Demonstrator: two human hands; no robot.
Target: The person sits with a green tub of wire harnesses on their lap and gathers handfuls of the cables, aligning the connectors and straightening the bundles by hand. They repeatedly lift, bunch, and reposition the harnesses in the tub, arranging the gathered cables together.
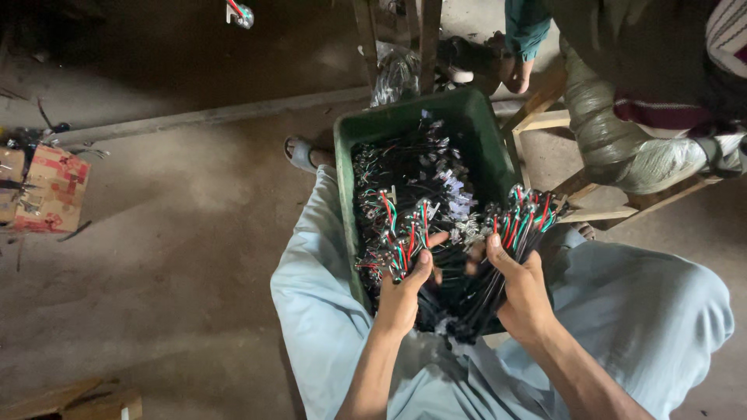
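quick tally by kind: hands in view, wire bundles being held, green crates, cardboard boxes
hands: 2, the left hand and the right hand
held wire bundles: 2, one wire bundle in the left, another bundle in the right
green crate: 1, with loose wires inside
cardboard box: 1 on the floor at left
total: 6

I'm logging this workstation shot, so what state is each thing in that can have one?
Left hand: closed around a wire bundle.
Right hand: gripping a second wire bundle.
Green crate: open-topped, holding loose wired parts, resting between the person's legs.
Cardboard box: on the floor, open and crumpled.
Wooden stool: upright, someone seated on it.
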